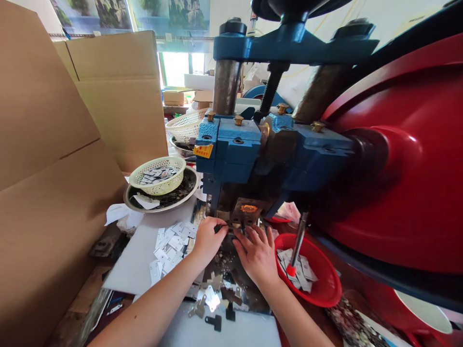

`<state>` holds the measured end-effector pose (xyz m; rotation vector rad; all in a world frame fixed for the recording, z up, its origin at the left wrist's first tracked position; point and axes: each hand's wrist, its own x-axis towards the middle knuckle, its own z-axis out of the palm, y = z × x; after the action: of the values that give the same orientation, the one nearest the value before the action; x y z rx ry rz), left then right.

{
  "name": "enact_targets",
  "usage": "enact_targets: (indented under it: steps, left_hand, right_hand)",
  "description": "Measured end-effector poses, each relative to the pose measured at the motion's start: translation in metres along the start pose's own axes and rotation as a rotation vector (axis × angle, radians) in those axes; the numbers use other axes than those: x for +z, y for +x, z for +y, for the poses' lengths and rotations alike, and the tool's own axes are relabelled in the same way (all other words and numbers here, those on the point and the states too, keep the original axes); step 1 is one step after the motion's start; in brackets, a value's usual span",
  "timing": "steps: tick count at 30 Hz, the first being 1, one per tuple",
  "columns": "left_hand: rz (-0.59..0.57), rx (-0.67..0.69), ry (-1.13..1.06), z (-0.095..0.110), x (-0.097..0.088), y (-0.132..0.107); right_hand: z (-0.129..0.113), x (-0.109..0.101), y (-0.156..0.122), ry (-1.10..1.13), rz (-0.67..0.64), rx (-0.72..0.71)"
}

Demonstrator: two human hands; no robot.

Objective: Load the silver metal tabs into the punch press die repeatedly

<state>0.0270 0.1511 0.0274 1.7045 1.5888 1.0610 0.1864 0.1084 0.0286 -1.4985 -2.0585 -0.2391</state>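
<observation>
Both my hands work at the base of a blue punch press [238,156], just below its dark ram block [248,214]. My left hand [211,238] is at the left of the die, thumb and forefinger pinched together; whatever is between them is hidden. On the right side of the die, my right hand [258,255] lies with fingers stretched out and slightly apart, and no held part shows in it. Flat white metal plates [171,248] are heaped left of my left hand. Shiny stamped metal pieces [211,298] lie between my forearms.
A red bowl [331,289] of plates stands right, under a red-tipped lever [298,246]. The big red flywheel [408,159] fills the right side. At left, a cream basket [173,182] of plates sits in a metal basin [132,202] beside tall cardboard [119,91].
</observation>
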Motion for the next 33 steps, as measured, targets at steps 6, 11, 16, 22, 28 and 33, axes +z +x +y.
enact_targets:
  steps: [6,11,16,22,28,33]
  left_hand:
    - [-0.015,0.02,-0.003,-0.002,0.003,0.004]
    - [0.024,0.03,-0.02,0.001,-0.011,0.002]
    - [0.012,0.061,0.036,-0.007,-0.048,-0.014]
    - [-0.361,0.072,0.249,-0.031,-0.084,-0.053]
    - [-0.494,0.063,0.413,-0.037,-0.087,-0.068]
    - [-0.481,0.03,0.417,-0.035,-0.084,-0.064]
  right_hand:
    - [-0.01,-0.008,0.009,-0.009,-0.048,0.01]
    - [0.01,-0.002,-0.009,0.335,0.006,0.184]
    - [0.032,-0.013,-0.065,0.903,0.094,0.783]
    - [0.038,-0.031,-0.088,0.993,0.105,0.793]
    - [0.033,-0.011,-0.08,1.102,0.183,0.766]
    - [0.022,0.001,-0.063,0.903,0.141,0.821]
